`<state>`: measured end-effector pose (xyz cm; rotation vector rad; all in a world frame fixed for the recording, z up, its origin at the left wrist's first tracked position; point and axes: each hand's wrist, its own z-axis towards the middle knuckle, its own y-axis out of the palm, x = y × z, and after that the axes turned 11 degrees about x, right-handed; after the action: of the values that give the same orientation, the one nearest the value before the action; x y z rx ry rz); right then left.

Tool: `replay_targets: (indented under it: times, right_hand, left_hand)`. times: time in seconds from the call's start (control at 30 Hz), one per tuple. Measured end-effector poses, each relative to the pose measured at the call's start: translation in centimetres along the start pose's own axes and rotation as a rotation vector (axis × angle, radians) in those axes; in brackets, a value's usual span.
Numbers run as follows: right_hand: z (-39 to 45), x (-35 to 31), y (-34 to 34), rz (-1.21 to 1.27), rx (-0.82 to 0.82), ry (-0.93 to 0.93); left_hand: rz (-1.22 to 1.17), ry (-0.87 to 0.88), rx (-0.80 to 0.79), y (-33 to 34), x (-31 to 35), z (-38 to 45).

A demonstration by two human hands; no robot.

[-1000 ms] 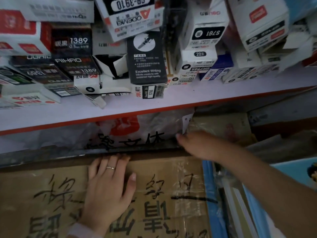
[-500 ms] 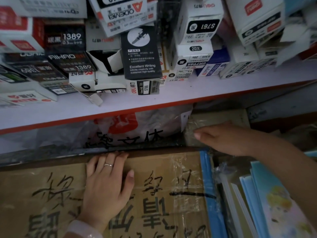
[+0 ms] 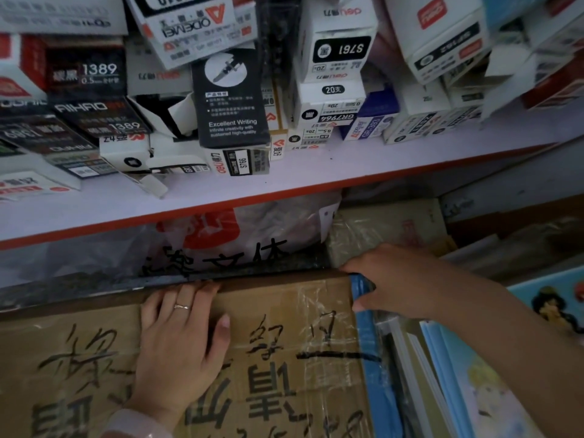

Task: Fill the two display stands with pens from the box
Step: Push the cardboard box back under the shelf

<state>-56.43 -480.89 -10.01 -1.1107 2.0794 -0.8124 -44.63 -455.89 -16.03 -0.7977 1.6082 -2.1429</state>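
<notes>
The box (image 3: pixel 268 358), a taped cardboard carton with black handwriting on its top, lies low in the view under the shelf (image 3: pixel 284 172), and no display stands or loose pens can be seen. The right hand (image 3: pixel 407 279) is hooked over the carton's far right corner, fingers curled along the top edge and thumb pressed against the blue side; that grip looks shallow and is partly hidden. The left hand (image 3: pixel 180 339) is laid flat on the lid, fingers straight, holding nothing.

A pull from one corner would likely skew the carton and wedge it against the blue folders (image 3: pixel 448 374) just beside it. The glossy tape could let the fingers slip. If the carton were lifted sharply, the shelf edge could be struck and the loosely stacked pen boxes (image 3: pixel 230 99) toppled.
</notes>
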Motion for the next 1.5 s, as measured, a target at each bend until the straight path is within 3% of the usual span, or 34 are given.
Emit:
replay_targets:
  times: [0.17, 0.33, 0.43, 0.57, 0.73, 0.9, 1.1, 1.27, 1.5]
  right_hand:
    - [0.4, -1.8, -0.9, -0.171, -0.024, -0.011]
    - [-0.7, -4.9, 0.5, -0.23, 0.107, -0.096]
    - [-1.9, -6.7, 3.7, -0.142, 0.25, 0.091]
    - [-2.6, -8.3, 7.4, -0.053, 0.562, 0.233]
    - [-4.2, -10.3, 9.9, 0.139, 0.647, 0.315]
    - [-7.8, -11.0, 14.1, 0.181, 0.718, 0.463]
    - [-8.7, -10.3, 14.2, 0.285, 0.661, 0.524]
    - [-8.9, -10.3, 13.8, 0.266, 0.614, 0.567]
    - [-8.7, -12.4, 14.5, 0.257, 0.669, 0.756]
  left_hand:
    - [0.017, -0.006, -0.019, 0.3, 0.0, 0.1]
    - [0.028, -0.005, -0.041, 0.2, -0.1, 0.0]
    - [0.021, -0.01, -0.063, -0.1, 0.0, 0.1]
    - [0.026, 0.016, -0.124, -1.1, -0.2, 0.1]
    - [0.044, 0.062, -0.208, -1.9, -0.5, 0.4]
    - [0.051, 0.08, -0.306, -2.5, -0.5, 0.7]
    - [0.076, 0.059, -0.473, -3.2, -0.2, 1.4]
    - [0.126, 0.093, -0.443, -3.0, -0.2, 1.3]
    - [0.073, 0.158, -0.2, -2.2, -1.4, 0.1]
